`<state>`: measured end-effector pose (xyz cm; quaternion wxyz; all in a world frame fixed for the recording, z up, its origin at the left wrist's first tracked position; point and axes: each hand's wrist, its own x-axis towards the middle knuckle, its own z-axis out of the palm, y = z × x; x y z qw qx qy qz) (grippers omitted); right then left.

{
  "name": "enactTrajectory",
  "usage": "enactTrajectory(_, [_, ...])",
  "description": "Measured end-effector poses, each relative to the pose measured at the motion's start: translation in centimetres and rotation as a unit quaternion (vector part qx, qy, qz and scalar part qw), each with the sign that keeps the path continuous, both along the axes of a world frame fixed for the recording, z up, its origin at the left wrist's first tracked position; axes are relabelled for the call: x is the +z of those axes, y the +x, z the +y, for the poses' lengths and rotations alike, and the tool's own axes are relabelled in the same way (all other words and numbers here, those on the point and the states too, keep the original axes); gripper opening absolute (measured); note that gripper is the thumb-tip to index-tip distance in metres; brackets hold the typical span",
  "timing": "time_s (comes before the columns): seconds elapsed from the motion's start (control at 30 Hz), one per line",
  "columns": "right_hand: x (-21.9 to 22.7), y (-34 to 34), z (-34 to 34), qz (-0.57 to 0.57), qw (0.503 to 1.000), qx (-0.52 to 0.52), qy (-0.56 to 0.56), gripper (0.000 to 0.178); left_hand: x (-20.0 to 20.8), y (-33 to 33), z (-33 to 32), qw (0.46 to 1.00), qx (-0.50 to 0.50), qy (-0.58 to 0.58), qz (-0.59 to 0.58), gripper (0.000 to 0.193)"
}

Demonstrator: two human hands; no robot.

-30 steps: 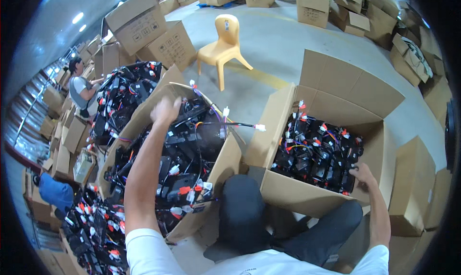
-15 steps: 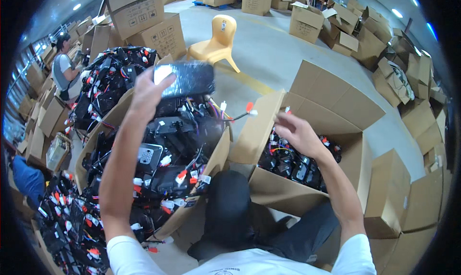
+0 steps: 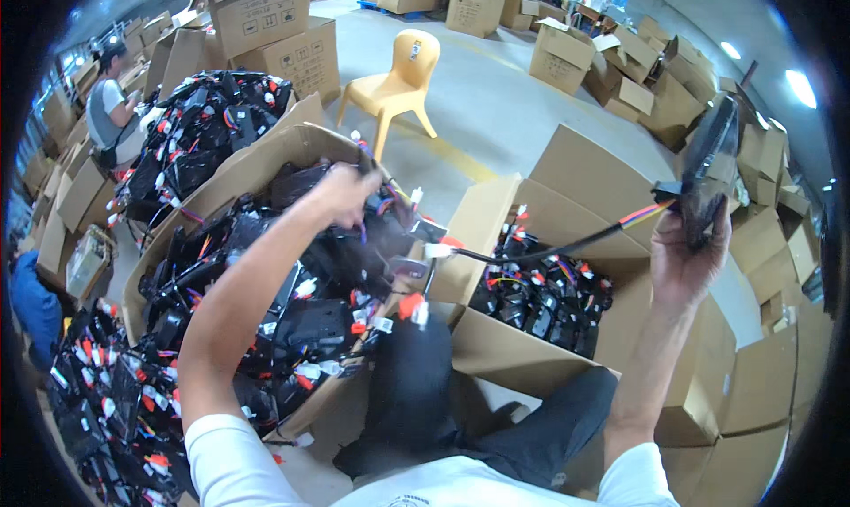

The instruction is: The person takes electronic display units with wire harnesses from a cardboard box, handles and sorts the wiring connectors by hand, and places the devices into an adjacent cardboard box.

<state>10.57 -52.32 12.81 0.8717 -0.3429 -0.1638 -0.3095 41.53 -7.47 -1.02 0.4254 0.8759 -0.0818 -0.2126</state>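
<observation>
A flat black electronic unit (image 3: 711, 166) in clear wrap is held up on edge at the right by my right hand (image 3: 689, 263), with fingers and thumb closed around its lower end. Its cable (image 3: 549, 252) hangs leftward across the right carton to white and red connectors (image 3: 440, 249). My left hand (image 3: 343, 197) is over the left carton (image 3: 305, 137), among black units (image 3: 310, 325) with coloured wires and connectors. Motion smears its fingers, so their grip cannot be made out. More black units (image 3: 540, 308) lie inside the right carton (image 3: 522, 352), below the cable.
A yellow chair (image 3: 398, 86) stands ahead. Heaps of wired black units (image 3: 212, 122) lie behind and beside the left carton. Stacked cartons (image 3: 274, 60) rise at the far left, and opened cartons (image 3: 633, 46) line the right. Another person (image 3: 111, 113) sits at the far left.
The wrapped unit that my left hand held is now raised in my right hand at the right, cable trailing. My left hand has dropped right and nearer, over the left carton.
</observation>
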Motion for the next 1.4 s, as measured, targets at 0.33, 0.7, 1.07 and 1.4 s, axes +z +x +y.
enactTrajectory(0.33, [-1.1, -4.9, 2.3, 0.337, 0.913, -0.123, -0.196, 0.038, 6.2, -10.2, -4.1, 0.875, -0.036, 0.003, -0.482, 0.02])
enactTrajectory(0.7, [-5.1, -7.4, 4.7, 0.304, 0.898, -0.107, -0.299, 0.071, 11.3, -30.4, -18.9, 0.584, -0.433, 0.028, -0.686, 0.036])
enactTrajectory(1.07, [-9.0, -16.7, -7.3, 0.282, 0.956, -0.018, -0.075, 0.055, 6.9, -32.3, -32.9, 0.838, -0.187, -0.445, -0.254, 0.109])
enactTrajectory(1.4, [-13.1, -15.1, -13.0, 0.268, 0.944, -0.192, -0.004, 0.057, 4.3, -33.2, -41.8, 0.747, -0.198, -0.449, -0.449, 0.091])
